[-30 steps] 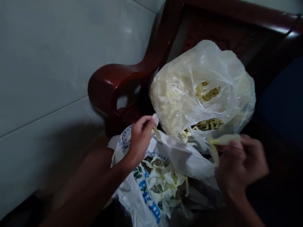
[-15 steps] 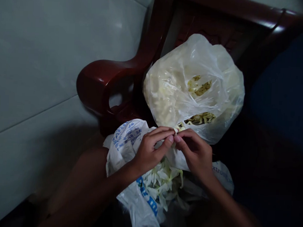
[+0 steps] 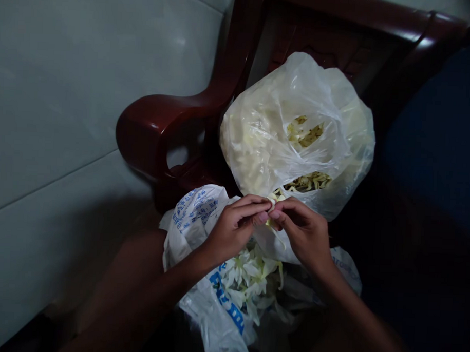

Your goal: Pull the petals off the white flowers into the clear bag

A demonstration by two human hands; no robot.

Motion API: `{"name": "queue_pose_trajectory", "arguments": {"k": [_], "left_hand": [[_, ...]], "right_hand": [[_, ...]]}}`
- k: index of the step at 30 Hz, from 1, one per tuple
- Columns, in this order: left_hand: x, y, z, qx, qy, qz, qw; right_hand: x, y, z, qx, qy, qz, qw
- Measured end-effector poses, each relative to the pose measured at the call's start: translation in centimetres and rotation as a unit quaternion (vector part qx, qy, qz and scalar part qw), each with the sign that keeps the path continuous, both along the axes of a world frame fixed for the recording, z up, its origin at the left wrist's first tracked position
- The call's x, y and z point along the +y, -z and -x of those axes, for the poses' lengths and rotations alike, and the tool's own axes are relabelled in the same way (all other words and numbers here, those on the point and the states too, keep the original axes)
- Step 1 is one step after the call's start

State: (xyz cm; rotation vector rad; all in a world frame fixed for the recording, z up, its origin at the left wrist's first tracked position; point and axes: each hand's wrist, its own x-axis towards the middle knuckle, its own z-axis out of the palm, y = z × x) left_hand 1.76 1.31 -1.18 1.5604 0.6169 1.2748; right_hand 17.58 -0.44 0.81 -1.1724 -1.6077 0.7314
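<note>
The left hand (image 3: pixel 235 227) and the right hand (image 3: pixel 304 232) met fingertip to fingertip, both pinching 1 pale, petal-like flower piece (image 3: pixel 271 202) between thumb and fingers, with a thin strip (image 3: pixel 279 240) hanging just below the pinch. Beneath the 2 hands, white flower pieces (image 3: pixel 250 274) lay in a white plastic bag (image 3: pixel 197 210) with blue printing, its rim partly behind the left hand. Just beyond both hands, a translucent plastic bag (image 3: pixel 251 146) held yellowish strips (image 3: pixel 312 181), near a glossy red-brown wooden armrest (image 3: pixel 144 119) ahead of the left hand.
</note>
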Motion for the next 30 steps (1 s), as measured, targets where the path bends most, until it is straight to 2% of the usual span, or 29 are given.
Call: {"name": "queue_pose_trajectory", "arguments": {"k": [8, 14, 22, 27, 30], "left_hand": [[-0.4, -0.4, 0.1, -0.027, 0.017, 0.062, 0.998], [-0.5, -0.5, 0.0, -0.004, -0.010, 0.046, 0.999], [-0.5, -0.1, -0.1, -0.025, -0.050, 0.065, 0.996], [-1.0, 0.0, -0.7, -0.003, -0.106, 0.049, 0.993], [-0.8, 0.2, -0.9, 0.012, -0.167, 0.051, 0.985]], "right_hand": [[-0.1, 0.1, -0.5, -0.121, 0.008, -0.085, 0.989], [0.0, 0.3, -0.3, -0.123, 0.007, -0.080, 0.989], [0.0, 0.2, -0.1, -0.127, 0.005, -0.081, 0.989], [0.1, 0.3, 0.1, -0.113, -0.018, -0.063, 0.991], [-0.5, 0.3, 0.7, -0.076, -0.025, -0.070, 0.994]]}}
